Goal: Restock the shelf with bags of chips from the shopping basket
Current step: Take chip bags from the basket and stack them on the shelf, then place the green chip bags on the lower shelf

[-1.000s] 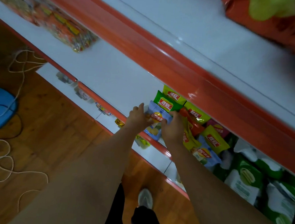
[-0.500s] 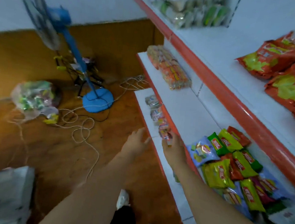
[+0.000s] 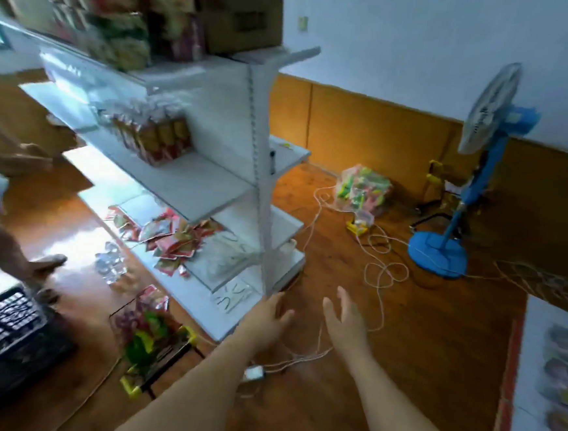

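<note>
Both hands have left the chip shelf; left hand (image 3: pixel 269 319) and right hand (image 3: pixel 344 317) hang released, empty, heading for the shopping basket (image 3: pixel 150 337) at lower left, presumably to fetch another bag.

A dark wire shopping basket with yellow corner pieces (image 3: pixel 153 348) is seen resting on the wooden floor beside the base of a white metal shelf unit (image 3: pixel 210 189). Blurred green and red chip bags (image 3: pixel 144 332) are piled inside it.
</note>
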{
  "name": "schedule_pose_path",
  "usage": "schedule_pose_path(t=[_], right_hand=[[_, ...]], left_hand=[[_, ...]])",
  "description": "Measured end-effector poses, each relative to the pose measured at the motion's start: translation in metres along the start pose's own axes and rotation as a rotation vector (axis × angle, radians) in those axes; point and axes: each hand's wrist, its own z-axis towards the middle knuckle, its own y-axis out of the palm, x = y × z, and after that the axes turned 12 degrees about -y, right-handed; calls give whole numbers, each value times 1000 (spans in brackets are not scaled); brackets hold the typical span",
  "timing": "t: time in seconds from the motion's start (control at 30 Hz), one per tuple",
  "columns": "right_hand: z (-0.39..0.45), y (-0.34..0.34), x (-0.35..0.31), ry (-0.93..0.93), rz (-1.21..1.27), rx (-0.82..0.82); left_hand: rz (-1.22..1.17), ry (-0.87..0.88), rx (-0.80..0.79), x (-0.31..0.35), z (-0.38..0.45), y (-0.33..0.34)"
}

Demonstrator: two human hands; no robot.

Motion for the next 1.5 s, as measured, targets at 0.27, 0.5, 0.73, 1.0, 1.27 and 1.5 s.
schedule_pose_path(t=[0.27, 0.5, 0.73, 1.0, 1.27, 1.5], right_hand=[[-30, 266, -144, -93, 86, -404], [15, 377, -159, -106, -126, -589], [126, 482, -110, 58, -261, -676], [198, 629, -24, 160, -431, -728], [215, 739, 55, 112, -664, -526], [204, 709, -5, 159, -449, -448]], left_hand=[[-62, -430, 100, -276, -47, -147], [-110, -537, 90, -362, 4, -188], [-151, -623, -41, -424, 137, -184], [-151, -643, -131, -520, 289, -115], [-85, -498, -332, -608, 383, -45], [11, -469, -388, -600, 371, -115]])
